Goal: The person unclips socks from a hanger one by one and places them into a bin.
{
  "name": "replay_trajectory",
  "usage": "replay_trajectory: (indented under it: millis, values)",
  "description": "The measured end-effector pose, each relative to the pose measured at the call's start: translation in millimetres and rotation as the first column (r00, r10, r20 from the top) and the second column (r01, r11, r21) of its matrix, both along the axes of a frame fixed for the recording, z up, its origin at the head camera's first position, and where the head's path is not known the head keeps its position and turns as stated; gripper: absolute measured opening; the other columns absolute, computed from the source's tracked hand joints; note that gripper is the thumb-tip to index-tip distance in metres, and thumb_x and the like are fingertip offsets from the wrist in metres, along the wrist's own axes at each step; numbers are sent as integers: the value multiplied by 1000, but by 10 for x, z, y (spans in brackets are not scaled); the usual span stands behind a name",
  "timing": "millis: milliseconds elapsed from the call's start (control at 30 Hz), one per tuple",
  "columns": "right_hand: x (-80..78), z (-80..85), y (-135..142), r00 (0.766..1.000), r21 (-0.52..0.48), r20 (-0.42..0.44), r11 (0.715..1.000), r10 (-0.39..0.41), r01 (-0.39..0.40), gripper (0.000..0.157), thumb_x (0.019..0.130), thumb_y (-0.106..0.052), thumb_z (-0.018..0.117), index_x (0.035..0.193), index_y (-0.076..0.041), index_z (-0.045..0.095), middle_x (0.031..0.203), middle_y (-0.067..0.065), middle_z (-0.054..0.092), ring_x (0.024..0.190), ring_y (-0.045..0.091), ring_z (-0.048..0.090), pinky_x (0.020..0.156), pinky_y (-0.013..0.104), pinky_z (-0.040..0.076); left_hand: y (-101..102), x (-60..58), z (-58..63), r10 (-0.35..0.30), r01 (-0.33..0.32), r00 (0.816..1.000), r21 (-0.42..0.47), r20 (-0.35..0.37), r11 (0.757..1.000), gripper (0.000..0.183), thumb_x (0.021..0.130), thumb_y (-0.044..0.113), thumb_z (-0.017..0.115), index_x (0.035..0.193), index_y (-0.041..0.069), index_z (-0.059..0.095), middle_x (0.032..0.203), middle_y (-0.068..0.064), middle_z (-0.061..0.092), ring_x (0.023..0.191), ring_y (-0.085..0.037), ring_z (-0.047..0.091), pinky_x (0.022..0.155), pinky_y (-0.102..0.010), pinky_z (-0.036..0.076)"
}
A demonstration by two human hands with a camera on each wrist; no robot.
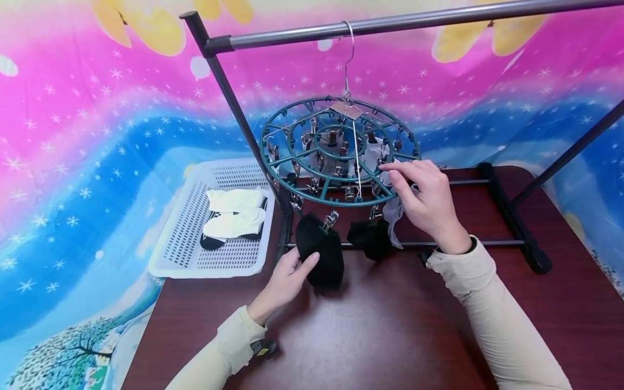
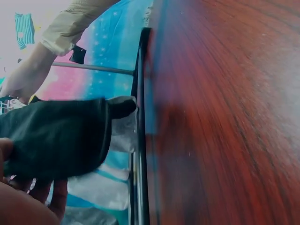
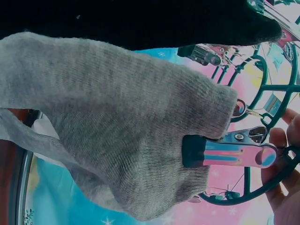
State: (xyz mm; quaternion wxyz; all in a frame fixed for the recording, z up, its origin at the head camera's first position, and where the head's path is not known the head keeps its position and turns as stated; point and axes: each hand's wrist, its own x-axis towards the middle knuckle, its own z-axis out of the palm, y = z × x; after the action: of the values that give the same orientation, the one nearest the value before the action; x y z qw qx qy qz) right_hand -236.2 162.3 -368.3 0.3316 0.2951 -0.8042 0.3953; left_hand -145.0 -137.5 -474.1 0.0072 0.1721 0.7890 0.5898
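A round green clip hanger (image 1: 336, 203) hangs by its metal hook from a rack, with many small clips below its rings. My left hand (image 1: 287, 276) pinches a black sock (image 1: 322, 265), thumb on its near face; a metal clip (image 1: 331, 218) is at the sock's top edge. My right hand (image 1: 426, 197) grips the hanger's right rim, its fingers curled at the green ring in the right wrist view. Close to it a grey sock (image 3: 117, 89) hangs from a shiny clip (image 3: 239, 152). Another black sock (image 1: 372, 238) hangs right of the held one.
On the left stands a white slotted basket (image 1: 205, 271) holding several white-and-black socks (image 1: 234, 222). The dark rack's top bar (image 1: 292, 33) runs above the hanger, and its feet (image 1: 524, 233) rest on the reddish-brown table (image 1: 390, 325). A patterned cloth backdrop (image 1: 122, 162) stands behind.
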Motion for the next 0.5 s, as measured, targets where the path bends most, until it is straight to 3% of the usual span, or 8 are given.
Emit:
replay_trajectory:
  millis: [133, 233, 333, 500]
  values:
    - [5, -15, -22, 1000, 8, -1, 1000, 2, -2, 25, 103, -14, 60, 120, -6, 77, 91, 16, 77, 89, 31, 63, 84, 42, 42, -90, 65, -8, 88, -84, 993, 51, -75, 995, 26, 107, 14, 56, 130, 3, 62, 120, -16, 74, 104, -9, 71, 89, -27, 58]
    - [13, -39, -32, 1000, 17, -10, 1000, -3, 3, 28, 105, -21, 59, 120, -6, 77, 93, 17, 77, 85, 28, 61, 81, 39, 41, -132, 92, -32, 161, -155, 970, 48, -182, 987, 28, 106, 9, 57, 133, 4, 62, 122, -14, 74, 108, -9, 70, 91, -26, 58]
    - [15, -57, -51, 1000, 24, -29, 1000, -8, 8, 38, 108, -34, 54, 120, -5, 77, 86, 15, 75, 78, 25, 57, 78, 37, 40, -168, 115, -57, 220, -221, 930, 33, -295, 975, 29, 103, 3, 59, 132, 2, 63, 122, -13, 74, 109, -10, 69, 92, -22, 56]
    - [0, -60, -128, 997, 47, -74, 999, 1, 3, 53, 109, -47, 46, 121, -5, 76, 67, 9, 61, 67, 20, 48, 72, 35, 36, -265, 138, -86, 287, -311, 848, 21, -446, 950, 24, 95, -5, 66, 118, 0, 68, 104, -14, 77, 91, -13, 71, 80, -17, 55]
